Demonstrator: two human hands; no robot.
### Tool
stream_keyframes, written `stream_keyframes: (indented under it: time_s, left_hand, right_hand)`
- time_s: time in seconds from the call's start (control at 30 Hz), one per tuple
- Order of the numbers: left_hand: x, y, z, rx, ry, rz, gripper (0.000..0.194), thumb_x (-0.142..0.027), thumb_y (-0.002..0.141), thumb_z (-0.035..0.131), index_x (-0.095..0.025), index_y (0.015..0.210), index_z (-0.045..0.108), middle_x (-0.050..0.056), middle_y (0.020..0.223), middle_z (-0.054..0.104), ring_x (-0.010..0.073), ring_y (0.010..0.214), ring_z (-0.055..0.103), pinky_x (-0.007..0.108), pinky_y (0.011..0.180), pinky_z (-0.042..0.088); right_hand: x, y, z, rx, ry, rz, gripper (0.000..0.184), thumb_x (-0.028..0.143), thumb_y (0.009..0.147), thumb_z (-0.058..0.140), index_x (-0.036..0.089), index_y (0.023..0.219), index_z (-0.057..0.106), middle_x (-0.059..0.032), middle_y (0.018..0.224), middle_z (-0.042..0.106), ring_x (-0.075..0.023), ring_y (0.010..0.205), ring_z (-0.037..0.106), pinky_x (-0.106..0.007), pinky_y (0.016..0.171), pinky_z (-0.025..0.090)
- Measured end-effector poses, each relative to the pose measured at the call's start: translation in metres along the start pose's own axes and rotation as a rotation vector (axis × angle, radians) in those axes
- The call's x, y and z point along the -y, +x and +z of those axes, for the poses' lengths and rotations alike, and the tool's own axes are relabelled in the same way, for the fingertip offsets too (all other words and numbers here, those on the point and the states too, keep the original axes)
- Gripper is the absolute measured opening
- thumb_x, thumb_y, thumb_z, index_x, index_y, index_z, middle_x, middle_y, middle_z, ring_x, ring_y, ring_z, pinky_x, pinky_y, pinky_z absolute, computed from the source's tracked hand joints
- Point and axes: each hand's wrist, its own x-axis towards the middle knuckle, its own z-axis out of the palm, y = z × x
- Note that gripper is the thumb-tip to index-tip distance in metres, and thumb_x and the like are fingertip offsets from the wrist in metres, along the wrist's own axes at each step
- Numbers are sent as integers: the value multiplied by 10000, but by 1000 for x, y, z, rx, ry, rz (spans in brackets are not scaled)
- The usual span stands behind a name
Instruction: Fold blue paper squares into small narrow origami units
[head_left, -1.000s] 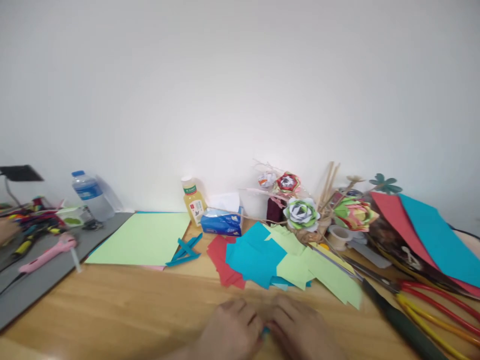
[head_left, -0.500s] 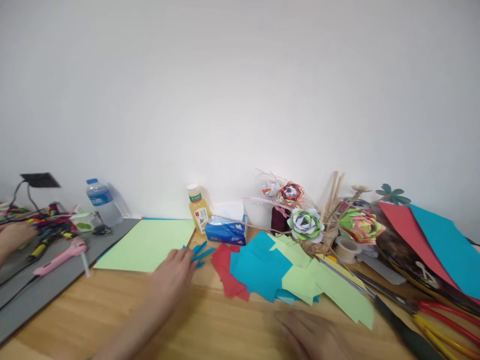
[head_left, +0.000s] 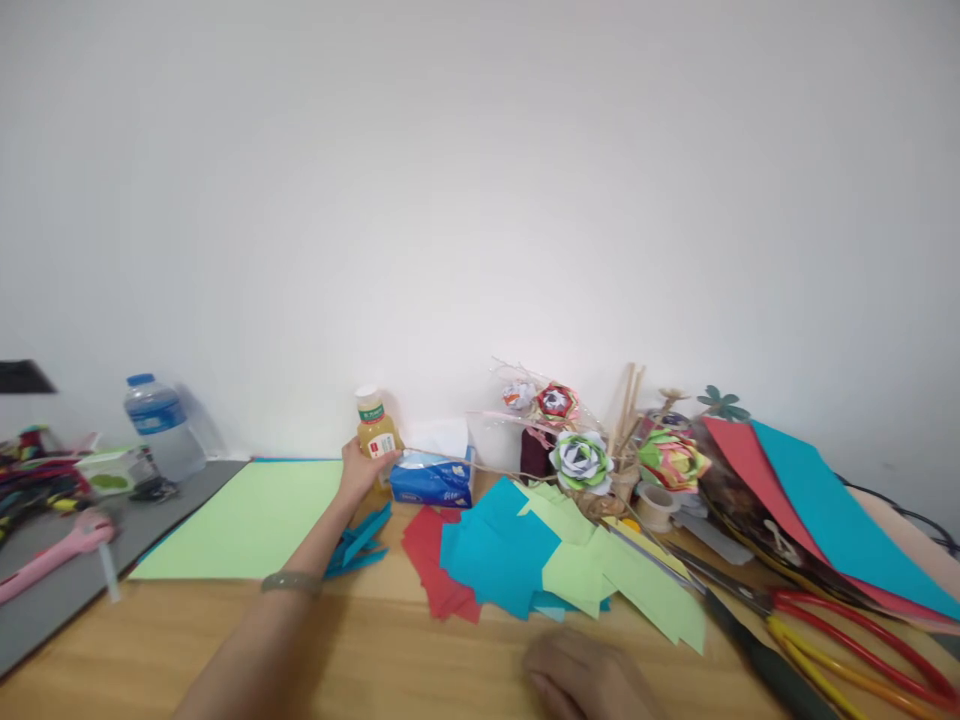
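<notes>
My left hand [head_left: 364,468] is wrapped round the lower part of a juice bottle [head_left: 376,432], which is yellow with a white cap and stands upright by the wall. Below that wrist lies a small heap of folded blue paper strips [head_left: 360,543]. My right hand [head_left: 585,675] rests loosely curled on the table at the front, with nothing visible in it. Just beyond it are stacks of cut paper: red pieces [head_left: 442,570], blue pieces [head_left: 495,550] and light green pieces [head_left: 637,580].
A blue tissue pack [head_left: 431,482] stands right of the bottle. Paper flowers [head_left: 581,462] and a tape roll [head_left: 656,505] are farther right, with large scissors [head_left: 772,605] in front. Left are a green sheet [head_left: 247,520], a pink glue gun [head_left: 60,552] and a water bottle [head_left: 165,430].
My left hand has moved from the blue strips up to the juice bottle and taken hold of it. My right hand stays on the table, its fingers now more curled. The view has shifted right.
</notes>
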Motion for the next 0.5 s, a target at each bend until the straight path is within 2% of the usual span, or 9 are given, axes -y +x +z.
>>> stream_keyframes:
  time_s: [0.07, 0.17, 0.2, 0.27, 0.3, 0.4, 0.5]
  left_hand:
    - [0, -4, -1, 4, -1, -8, 282, -305, 902, 547, -144, 1133, 534, 77, 1098, 571, 193, 909, 597, 378, 765, 519]
    - [-4, -10, -6, -62, 39, -24, 283, -316, 898, 549, -140, 1118, 530, 69, 1046, 583, 178, 854, 604, 359, 734, 521]
    - [-7, -13, -10, -90, 59, -21, 317, -335, 875, 577, -137, 1116, 518, 68, 1016, 590, 181, 830, 608, 356, 721, 520]
    - [-17, -20, -19, -146, 105, 8, 552, -403, 713, 717, -135, 1126, 466, 73, 950, 607, 242, 824, 619, 383, 707, 516]
    - [-24, -26, -24, -163, 128, 39, 647, -442, 635, 752, -153, 1129, 449, 70, 937, 613, 278, 849, 619, 402, 719, 513]
    - [-49, -51, -42, -182, 214, 153, 724, -517, 535, 756, -197, 1113, 460, 78, 951, 619, 357, 939, 599, 473, 803, 480]
    - [-74, -86, -52, -181, 267, 300, 703, -523, 555, 727, -253, 1148, 462, 72, 1083, 599, 345, 1012, 581, 459, 865, 466]
  right_hand:
    - [0, 2, 4, -15, -2, 18, 314, 261, 934, 303, 215, 776, 571, -24, 748, 638, -145, 690, 605, -230, 603, 454]
    - [1, 2, 7, -39, 14, 34, 335, 273, 912, 308, 208, 707, 565, -26, 713, 638, -151, 686, 606, -231, 599, 447]
    - [2, 2, 6, -49, 26, 41, 317, 273, 899, 324, 208, 712, 571, -27, 718, 646, -153, 690, 610, -232, 604, 449]
    - [5, 3, 1, -85, 55, 80, 276, 255, 881, 346, 210, 759, 590, -29, 756, 666, -154, 711, 621, -233, 623, 455]
    - [7, 4, -3, -113, 72, 115, 262, 241, 879, 348, 210, 803, 597, -31, 778, 673, -153, 716, 624, -235, 629, 457]
    - [19, 16, -22, -215, 131, 237, 246, 244, 898, 352, 195, 972, 581, -23, 752, 666, -149, 656, 614, -241, 597, 453]
    - [40, 32, -50, -288, 199, 280, 255, 317, 931, 335, 194, 1074, 506, 3, 725, 635, -137, 631, 592, -234, 582, 442]
